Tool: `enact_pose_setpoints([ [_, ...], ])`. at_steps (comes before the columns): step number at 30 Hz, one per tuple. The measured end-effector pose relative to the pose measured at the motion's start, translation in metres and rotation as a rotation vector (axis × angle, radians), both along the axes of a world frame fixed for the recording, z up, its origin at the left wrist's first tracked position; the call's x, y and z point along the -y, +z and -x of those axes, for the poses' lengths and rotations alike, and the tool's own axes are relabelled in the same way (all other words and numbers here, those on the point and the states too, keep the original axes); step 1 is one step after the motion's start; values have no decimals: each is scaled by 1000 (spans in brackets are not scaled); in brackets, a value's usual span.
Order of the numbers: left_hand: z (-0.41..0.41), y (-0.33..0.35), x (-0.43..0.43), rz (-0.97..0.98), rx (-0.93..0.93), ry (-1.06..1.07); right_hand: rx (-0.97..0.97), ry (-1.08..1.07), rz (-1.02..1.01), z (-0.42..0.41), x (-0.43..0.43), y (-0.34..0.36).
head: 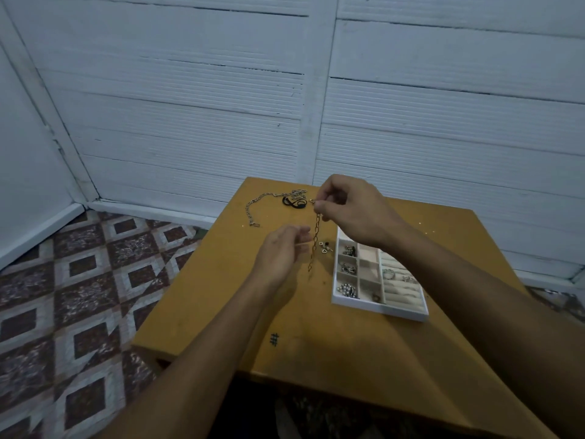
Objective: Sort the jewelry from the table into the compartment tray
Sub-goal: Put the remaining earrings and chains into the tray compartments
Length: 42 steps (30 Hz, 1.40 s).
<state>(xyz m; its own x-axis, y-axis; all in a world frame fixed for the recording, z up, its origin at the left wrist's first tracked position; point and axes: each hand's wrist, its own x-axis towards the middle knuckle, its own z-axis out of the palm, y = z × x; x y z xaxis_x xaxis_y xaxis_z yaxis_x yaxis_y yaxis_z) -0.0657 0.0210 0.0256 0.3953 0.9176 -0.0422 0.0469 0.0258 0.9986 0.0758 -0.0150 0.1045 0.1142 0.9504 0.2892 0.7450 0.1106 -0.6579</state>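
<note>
A gold link chain [315, 240] hangs straight down from my right hand [354, 210], whose fingertips pinch its top end above the table. My left hand [280, 253] hovers just left of the dangling chain, fingers loosely curled and holding nothing. The white compartment tray [378, 307] lies to the right, with jewelry in its small left cells and rings in the padded rolls. A silver chain [253, 207] and a black infinity pendant [294, 202] lie at the table's far edge. Small charms [325, 247] sit beside the tray's left wall.
The yellow wooden table [316, 327] stands close to a white slatted wall [285, 106]. A patterned tile floor [63, 296] lies to its left. A small black mark [274, 339] is drawn on the tabletop in front.
</note>
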Motion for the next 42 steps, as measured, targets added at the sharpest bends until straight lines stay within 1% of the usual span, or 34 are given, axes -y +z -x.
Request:
enact_pose_setpoints([
  [3,-10,-1,18,290,208,-54,-34,9,-6,1,15,11],
  [5,-16,-5,28,403,304,-71,-46,3,-10,-1,22,17],
  [11,-23,3,44,620,581,-115,-39,0,1,-3,36,22],
  [17,-26,4,49,770,746,-86,-30,-5,17,-2,43,18],
  [23,-30,2,52,910,887,-13,13,-49,51,-2,44,12],
  [26,-32,0,53,953,922,22,43,-49,54,0,46,7],
  [30,-37,1,50,962,935,70,109,-19,71,4,52,-1],
  [34,-40,-3,45,961,891,92,129,7,111,7,60,-11],
  [42,-40,-8,42,921,794,60,80,52,185,6,75,-33],
])
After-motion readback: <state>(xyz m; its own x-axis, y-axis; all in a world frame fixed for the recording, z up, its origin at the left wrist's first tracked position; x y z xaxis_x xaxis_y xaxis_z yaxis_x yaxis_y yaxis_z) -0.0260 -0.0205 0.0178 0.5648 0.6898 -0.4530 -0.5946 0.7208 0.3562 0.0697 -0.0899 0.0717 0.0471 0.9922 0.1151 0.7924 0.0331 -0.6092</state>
